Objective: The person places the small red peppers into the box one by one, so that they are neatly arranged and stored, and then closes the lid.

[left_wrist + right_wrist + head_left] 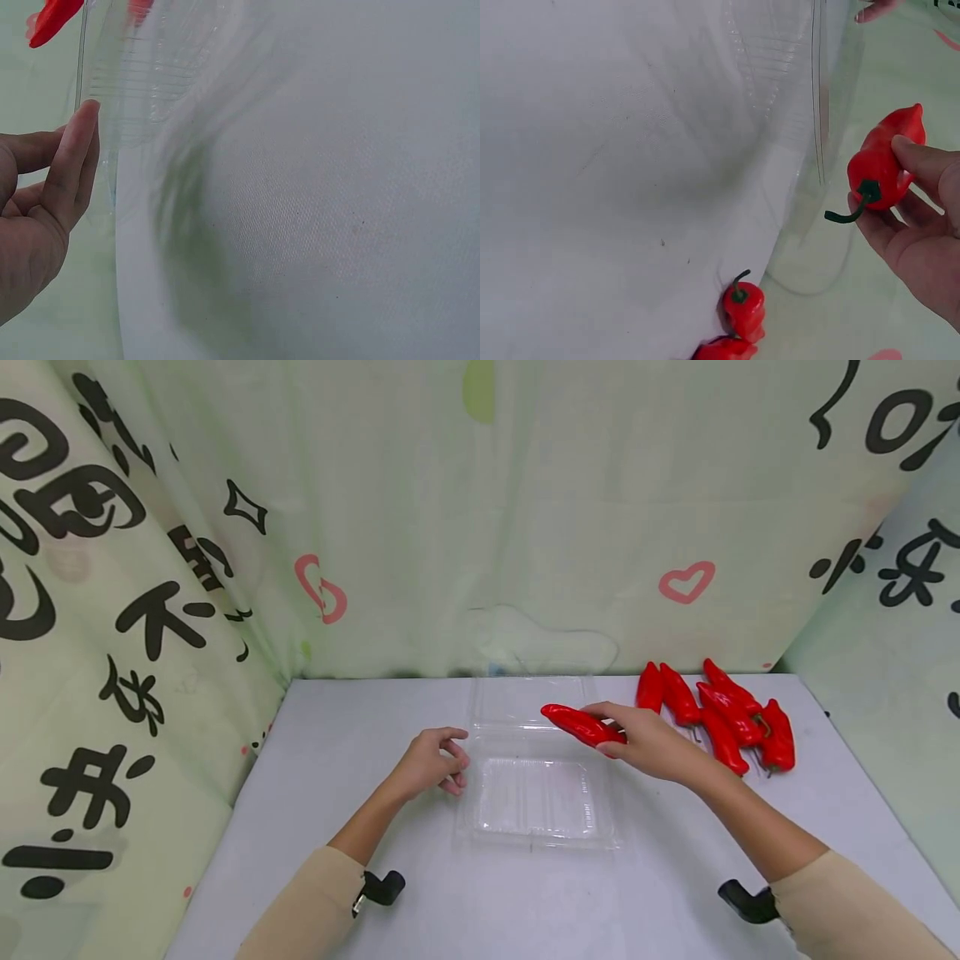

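A long red pepper [576,723] is pinched between the thumb and fingers of my right hand [651,742], above the right side of a clear plastic clamshell box [536,842]. Its green stem shows in the right wrist view, where the pepper [886,154] points away from the palm. The box lies with its lid raised or folded back toward the curtain. Beside the box's left edge is my left hand [431,764], fingers loosely bent and holding nothing. In the left wrist view, the left fingertips [88,109] appear at the edge of the clear plastic.
Several red peppers [738,714] lie in a loose group at the table's back right. The white table [337,710] meets a patterned curtain [420,527] at its back edge, with curtain on both sides too.
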Tool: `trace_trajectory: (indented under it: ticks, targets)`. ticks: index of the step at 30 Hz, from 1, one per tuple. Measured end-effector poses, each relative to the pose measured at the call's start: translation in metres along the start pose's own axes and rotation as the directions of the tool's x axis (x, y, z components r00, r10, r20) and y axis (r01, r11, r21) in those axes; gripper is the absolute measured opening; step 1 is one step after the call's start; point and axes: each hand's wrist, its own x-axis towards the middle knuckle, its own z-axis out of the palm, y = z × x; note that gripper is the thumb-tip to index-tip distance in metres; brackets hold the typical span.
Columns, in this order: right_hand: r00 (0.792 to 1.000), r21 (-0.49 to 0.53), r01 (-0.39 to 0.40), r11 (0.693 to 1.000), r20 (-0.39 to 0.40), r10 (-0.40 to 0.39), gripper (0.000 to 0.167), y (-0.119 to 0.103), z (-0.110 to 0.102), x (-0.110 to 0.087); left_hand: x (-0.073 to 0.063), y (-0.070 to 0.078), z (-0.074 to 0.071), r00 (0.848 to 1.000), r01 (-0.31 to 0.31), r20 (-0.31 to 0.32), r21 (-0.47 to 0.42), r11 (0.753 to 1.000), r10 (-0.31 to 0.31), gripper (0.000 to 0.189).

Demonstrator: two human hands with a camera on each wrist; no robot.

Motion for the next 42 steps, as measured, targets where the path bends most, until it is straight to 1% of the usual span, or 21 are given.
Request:
trace_trajectory:
  ticks: [4,10,20,23,29,36,42]
  targets:
    - [1.000,-0.006,0.013,1.000,0.026,-0.013,0.067,-0.004,0.002,0.005,0.000,0.001,0.000,1.000,-0.005,-0.004,-0.003,1.000,0.005,0.054]
    - [0.997,-0.011,0.044,0.999,0.056,-0.044,0.062,-0.008,0.009,0.011,0.000,0.001,0.000,1.000,0.006,-0.008,0.004,1.000,-0.006,0.054]
    - [0.993,-0.053,0.082,0.995,0.089,-0.078,0.060,-0.013,0.022,0.021,0.000,0.000,0.000,1.000,0.002,-0.007,0.017,1.000,-0.002,0.053]
    - [0.991,-0.051,0.093,0.994,0.104,-0.087,0.060,-0.014,0.026,0.023,0.001,0.000,0.001,1.000,0.010,-0.009,0.029,1.000,-0.010,0.054]
    - [0.986,-0.045,0.101,0.994,0.136,-0.094,0.059,-0.019,0.032,0.026,0.000,0.000,0.001,1.000,0.007,-0.008,0.042,0.999,-0.006,0.053]
    - [0.986,-0.051,0.091,0.995,0.148,-0.083,0.057,-0.023,0.038,0.029,0.000,0.000,0.002,1.000,0.015,-0.012,0.058,0.998,-0.014,0.053]
    - [0.985,-0.051,0.108,0.993,0.144,-0.099,0.054,-0.028,0.041,0.035,0.001,0.000,0.002,1.000,0.019,-0.017,0.072,0.997,-0.018,0.053]
